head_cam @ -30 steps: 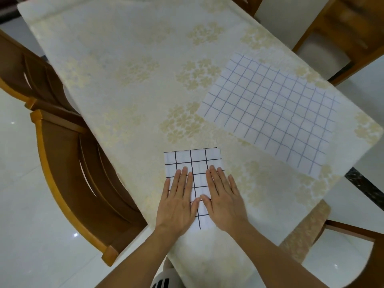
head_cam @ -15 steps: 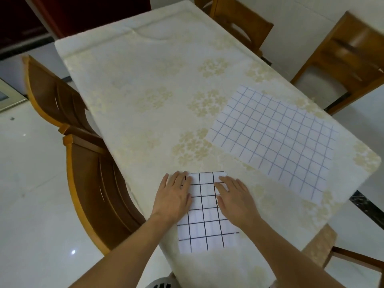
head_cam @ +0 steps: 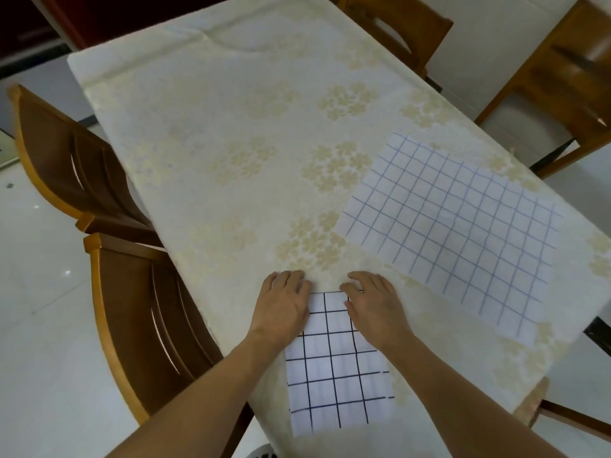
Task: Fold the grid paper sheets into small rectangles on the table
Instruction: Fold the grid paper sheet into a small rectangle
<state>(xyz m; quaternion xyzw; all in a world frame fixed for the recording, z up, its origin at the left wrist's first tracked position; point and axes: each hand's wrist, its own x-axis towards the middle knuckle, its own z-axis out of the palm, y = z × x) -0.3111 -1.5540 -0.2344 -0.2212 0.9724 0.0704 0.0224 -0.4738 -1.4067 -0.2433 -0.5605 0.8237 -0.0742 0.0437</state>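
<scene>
The bench (head_cam: 211, 133), draped in a pale cloth with faint gold flower clusters, runs away from both hands, with wooden chairs (head_cam: 139, 312) out beyond the left hand (head_cam: 282, 307) and past the bench's far corners. The large grid sheet (head_cam: 463, 233), thin blue lines on white, lies flat and unfolded ahead of and outboard of the right hand (head_cam: 375, 309), well apart from it. The folded grid sheet (head_cam: 337, 368), with heavier black lines, lies under and behind both hands, its near end running down over the bench edge towards the person. Each grip is spread flat: the left hand's fingers (head_cam: 291, 280) and the right hand's fingers (head_cam: 358, 282) lie straight across the sheet's far corners, palms down, pinching nothing. This looks like creasing or squaring up a fold. The paper is judged light and limp, easily slid on the smooth cloth and easily creased off-line, so it likely wants steady flat pressure, not a pull. The doubled sheet should be somewhat stiffer than a single layer, yet its overhanging end could droop or drag the piece off the bench. A good place to take hold for the next fold seems to be the near hanging edge, lifted by its two corners, while one palm pins the far end.
</scene>
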